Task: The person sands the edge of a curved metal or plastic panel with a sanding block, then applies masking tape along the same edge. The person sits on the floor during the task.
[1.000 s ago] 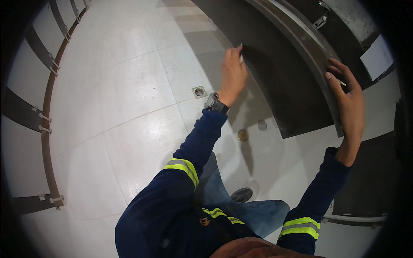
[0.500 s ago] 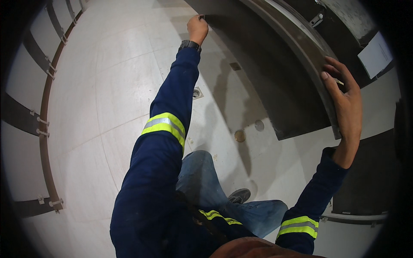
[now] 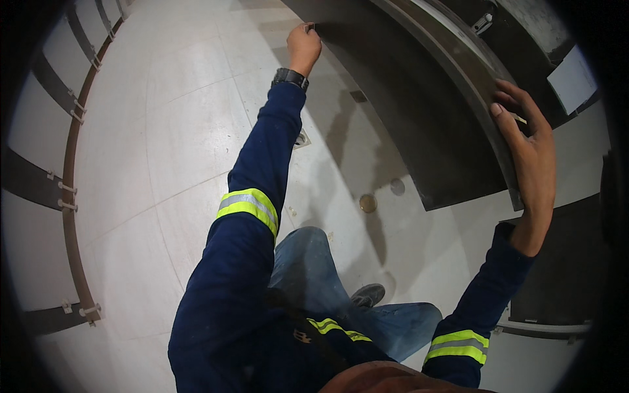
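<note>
A long dark panel (image 3: pixel 419 124), its kind unclear, runs from the top middle down to the right above the pale floor. A thick brown-grey strip (image 3: pixel 452 65) forms its upper edge. My left hand (image 3: pixel 304 47) reaches far forward, closed in a pinch at the panel's lower far edge; the fingertips are partly hidden. At the near right end, my right hand (image 3: pixel 532 141) grips the upper edge. Its thumb lies on top, and the other fingers bend over the back, where a small pale thing shows between them.
Pale tiles (image 3: pixel 190 124) cover the floor, with a square drain (image 3: pixel 301 139) and round caps (image 3: pixel 368 204) set in it. Along the left stand white partitions with a brown edge (image 3: pixel 71 170) and small brackets. A white sheet (image 3: pixel 572 80) lies beyond my right hand.
The view has shifted slightly. Both hands keep their places on the panel, and the panel shows no clear movement of its own.
</note>
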The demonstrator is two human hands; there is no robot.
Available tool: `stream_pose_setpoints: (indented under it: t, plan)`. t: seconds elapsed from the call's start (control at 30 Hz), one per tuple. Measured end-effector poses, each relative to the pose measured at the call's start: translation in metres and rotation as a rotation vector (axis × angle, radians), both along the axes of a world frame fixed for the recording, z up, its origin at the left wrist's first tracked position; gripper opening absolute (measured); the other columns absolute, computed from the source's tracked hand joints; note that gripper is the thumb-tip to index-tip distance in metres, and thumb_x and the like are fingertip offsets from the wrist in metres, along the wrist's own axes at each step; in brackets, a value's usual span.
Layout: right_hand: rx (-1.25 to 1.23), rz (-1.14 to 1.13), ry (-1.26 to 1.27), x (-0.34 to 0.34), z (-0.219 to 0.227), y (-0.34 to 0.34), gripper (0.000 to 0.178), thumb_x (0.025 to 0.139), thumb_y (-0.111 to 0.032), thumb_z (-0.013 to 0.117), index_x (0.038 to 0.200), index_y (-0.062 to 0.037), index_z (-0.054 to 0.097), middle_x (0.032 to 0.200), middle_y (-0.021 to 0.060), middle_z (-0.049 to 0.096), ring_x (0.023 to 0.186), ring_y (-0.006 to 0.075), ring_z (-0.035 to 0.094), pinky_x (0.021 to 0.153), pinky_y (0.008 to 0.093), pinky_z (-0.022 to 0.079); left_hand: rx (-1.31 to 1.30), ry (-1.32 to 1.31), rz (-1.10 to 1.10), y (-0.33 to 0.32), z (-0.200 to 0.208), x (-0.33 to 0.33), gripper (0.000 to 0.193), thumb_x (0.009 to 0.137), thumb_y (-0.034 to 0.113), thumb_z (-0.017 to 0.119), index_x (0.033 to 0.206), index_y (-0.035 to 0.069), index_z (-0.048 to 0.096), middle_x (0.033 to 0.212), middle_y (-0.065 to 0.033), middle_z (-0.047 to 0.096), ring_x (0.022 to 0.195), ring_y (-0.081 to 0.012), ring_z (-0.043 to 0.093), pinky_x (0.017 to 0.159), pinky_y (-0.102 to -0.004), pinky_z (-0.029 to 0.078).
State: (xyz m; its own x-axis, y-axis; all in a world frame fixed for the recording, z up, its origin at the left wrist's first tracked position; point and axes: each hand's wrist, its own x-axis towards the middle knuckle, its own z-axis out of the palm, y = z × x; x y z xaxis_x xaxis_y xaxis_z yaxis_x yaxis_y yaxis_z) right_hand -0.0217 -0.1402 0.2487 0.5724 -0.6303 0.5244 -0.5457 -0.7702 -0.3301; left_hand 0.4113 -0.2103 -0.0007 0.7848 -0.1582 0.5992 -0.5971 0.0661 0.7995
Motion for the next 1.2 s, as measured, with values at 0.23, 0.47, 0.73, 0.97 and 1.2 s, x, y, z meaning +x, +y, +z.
stream_pose_setpoints:
  t: [0.23, 0.47, 0.73, 0.97, 1.2]
  plan:
    - [0.020, 0.014, 0.022, 0.000, 0.002, 0.001, 0.059, 0.086, -0.051, 0.072, 0.131, -0.0134, 0.071, 0.120, 0.0213, 0.069, 0.099, 0.0348, 0.071, 0.081, 0.0437, 0.060, -0.081, 0.010, 0.139, -0.014, 0.008, 0.016, 0.030, 0.088, 0.014, 0.058, 0.108, 0.001, 0.076, 0.102, -0.0254, 0.074, 0.100, -0.0433, 0.070, 0.093, -0.0479, 0.054]
    - [0.027, 0.015, -0.004, -0.001, 0.001, 0.002, 0.059, 0.086, -0.051, 0.072, 0.130, -0.0125, 0.071, 0.120, 0.0219, 0.069, 0.092, 0.0343, 0.073, 0.077, 0.0441, 0.061, -0.047, 0.065, -0.009, -0.006, -0.002, 0.026, 0.031, 0.088, 0.015, 0.055, 0.106, 0.003, 0.078, 0.101, -0.0254, 0.074, 0.099, -0.0431, 0.071, 0.093, -0.0467, 0.054]
    - [0.019, 0.016, -0.001, 0.000, 0.001, 0.003, 0.059, 0.085, -0.051, 0.072, 0.131, -0.0132, 0.070, 0.121, 0.0213, 0.070, 0.093, 0.0342, 0.074, 0.078, 0.0434, 0.061, 0.058, -0.010, -0.013, -0.001, -0.007, 0.033, 0.030, 0.089, 0.018, 0.058, 0.108, 0.006, 0.077, 0.103, -0.0226, 0.074, 0.103, -0.0411, 0.070, 0.093, -0.0468, 0.054]
    - [0.027, 0.015, 0.004, -0.001, 0.002, 0.002, 0.059, 0.084, -0.050, 0.073, 0.130, -0.0125, 0.071, 0.122, 0.0210, 0.070, 0.096, 0.0334, 0.072, 0.080, 0.0437, 0.060, -0.020, -0.031, -0.018, -0.003, -0.009, 0.037, 0.031, 0.092, 0.018, 0.058, 0.112, 0.004, 0.075, 0.108, -0.0224, 0.074, 0.106, -0.0400, 0.070, 0.097, -0.0458, 0.053]
    - [-0.008, 0.012, 0.010, 0.001, 0.002, 0.002, 0.059, 0.084, -0.050, 0.072, 0.130, -0.0126, 0.071, 0.118, 0.0200, 0.070, 0.100, 0.0328, 0.071, 0.084, 0.0427, 0.058, -0.192, -0.060, 0.074, -0.006, -0.015, -0.029, 0.030, 0.092, 0.013, 0.059, 0.114, 0.001, 0.074, 0.107, -0.0250, 0.073, 0.104, -0.0417, 0.069, 0.095, -0.0468, 0.053]
